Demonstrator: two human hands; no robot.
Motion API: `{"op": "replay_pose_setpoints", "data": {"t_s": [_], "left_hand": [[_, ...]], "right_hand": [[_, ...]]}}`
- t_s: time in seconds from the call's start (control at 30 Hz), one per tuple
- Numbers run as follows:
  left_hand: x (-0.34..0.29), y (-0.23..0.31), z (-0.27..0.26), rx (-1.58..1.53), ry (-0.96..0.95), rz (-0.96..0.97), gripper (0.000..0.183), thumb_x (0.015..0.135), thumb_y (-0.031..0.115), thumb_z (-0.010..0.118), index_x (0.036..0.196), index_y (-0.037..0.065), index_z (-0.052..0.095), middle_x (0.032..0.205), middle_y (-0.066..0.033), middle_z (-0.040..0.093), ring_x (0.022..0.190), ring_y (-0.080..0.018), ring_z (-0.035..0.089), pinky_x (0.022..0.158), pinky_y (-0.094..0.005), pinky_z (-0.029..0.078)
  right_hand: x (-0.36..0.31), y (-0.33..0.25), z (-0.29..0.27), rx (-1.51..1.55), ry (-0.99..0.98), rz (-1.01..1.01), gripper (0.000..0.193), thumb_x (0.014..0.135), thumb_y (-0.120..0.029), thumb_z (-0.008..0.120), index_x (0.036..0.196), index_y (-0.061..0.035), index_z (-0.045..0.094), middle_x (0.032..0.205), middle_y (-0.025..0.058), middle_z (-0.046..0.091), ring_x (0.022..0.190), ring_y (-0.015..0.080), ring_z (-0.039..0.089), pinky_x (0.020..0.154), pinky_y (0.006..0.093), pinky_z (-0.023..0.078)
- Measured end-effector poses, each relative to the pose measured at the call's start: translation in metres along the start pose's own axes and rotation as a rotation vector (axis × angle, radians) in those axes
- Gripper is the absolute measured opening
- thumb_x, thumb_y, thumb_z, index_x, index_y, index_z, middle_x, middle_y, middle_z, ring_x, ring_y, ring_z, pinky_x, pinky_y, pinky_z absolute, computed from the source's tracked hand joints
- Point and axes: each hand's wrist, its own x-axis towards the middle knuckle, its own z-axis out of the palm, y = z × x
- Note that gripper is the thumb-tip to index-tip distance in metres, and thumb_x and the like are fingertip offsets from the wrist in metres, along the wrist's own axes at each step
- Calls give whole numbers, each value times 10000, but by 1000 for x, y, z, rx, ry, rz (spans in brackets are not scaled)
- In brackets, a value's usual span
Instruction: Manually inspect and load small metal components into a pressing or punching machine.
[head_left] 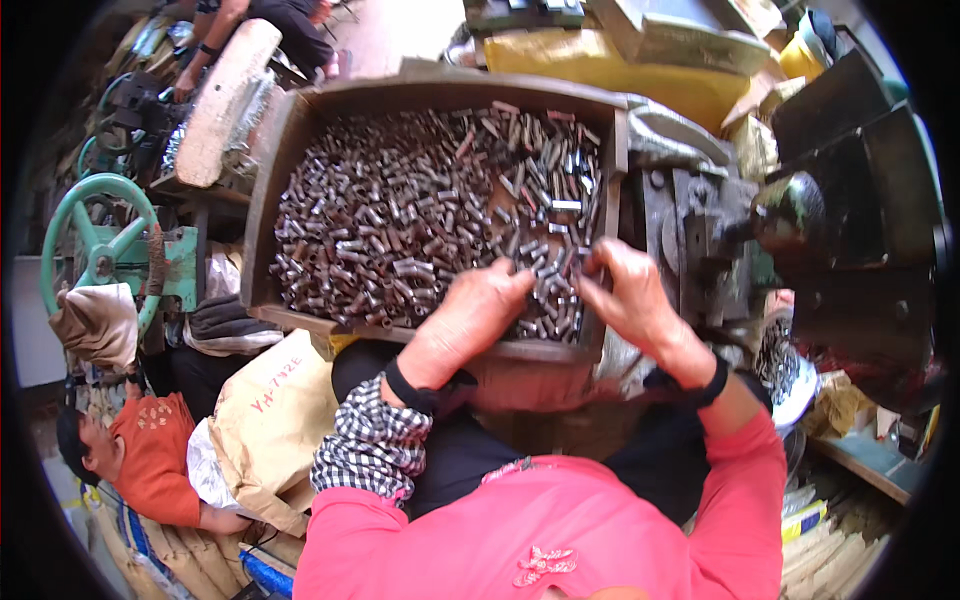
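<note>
A wide wooden tray [612,135] in front of me holds a heap of small metal tube pieces [375,215], dark on the left and shinier toward the right. My left hand [478,308] rests over the near part of the heap, its thumb and fingers drawn together; whatever they grip is hidden. Close to the tray's right wall, my right hand [632,290] pinches with thumb and forefinger above the loose pieces. What sits in that pinch is too small to make out. A gap separates the two hands, with metal pieces lying between them.
A dark machine [690,235] stands against the tray's right side. At left are a green handwheel [100,255], dark gloves [235,322] and a brown paper sack [275,420]. A person in orange [155,455] is at lower left; another person's arm [215,40] shows at upper left.
</note>
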Motion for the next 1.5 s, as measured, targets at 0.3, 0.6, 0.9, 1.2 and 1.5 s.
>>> {"op": "replay_pose_setpoints", "data": {"t_s": [0.3, 0.6, 0.9, 1.2, 1.5], "left_hand": [[5, 6, 5, -137, 112, -32, 223, 793, 136, 643, 966, 36, 545, 843, -152, 581, 695, -358, 609, 573, -427, 505], [15, -4, -6, -186, 484, -216, 240, 786, 22, 577, 1026, 20, 593, 919, -179, 613, 785, -339, 612, 665, -385, 498], [17, 8, 5, 103, 65, -247, 266, 788, 230, 658, 861, 22, 509, 797, -165, 590, 680, -354, 613, 591, -446, 493], [17, 1, 2, 73, 64, -276, 249, 785, 201, 651, 874, 30, 494, 747, -167, 604, 698, -368, 611, 603, -444, 490], [19, 8, 11, 119, -32, -207, 191, 768, 161, 641, 842, 30, 522, 760, -154, 611, 708, -335, 624, 610, -427, 503]], "right_hand": [[-8, -12, 4, 213, -98, 235, 221, 750, -74, 667, 941, 0, 582, 761, 161, 610, 641, 242, 615, 593, 324, 478], [-5, 0, 9, 846, 5, 374, 253, 888, -15, 484, 1140, -22, 506, 845, 43, 582, 676, 113, 641, 500, 182, 469], [-2, -1, -3, 788, -28, 378, 101, 859, -62, 581, 913, 13, 543, 754, 48, 615, 613, 100, 625, 503, 211, 480], [-2, 6, -5, 717, 3, 359, 117, 837, -67, 604, 860, 34, 549, 731, 62, 610, 579, 107, 611, 522, 240, 503], [-3, 9, 4, 678, 43, 279, 121, 823, -58, 611, 860, 48, 565, 771, 67, 615, 649, 95, 603, 554, 254, 538]]}}
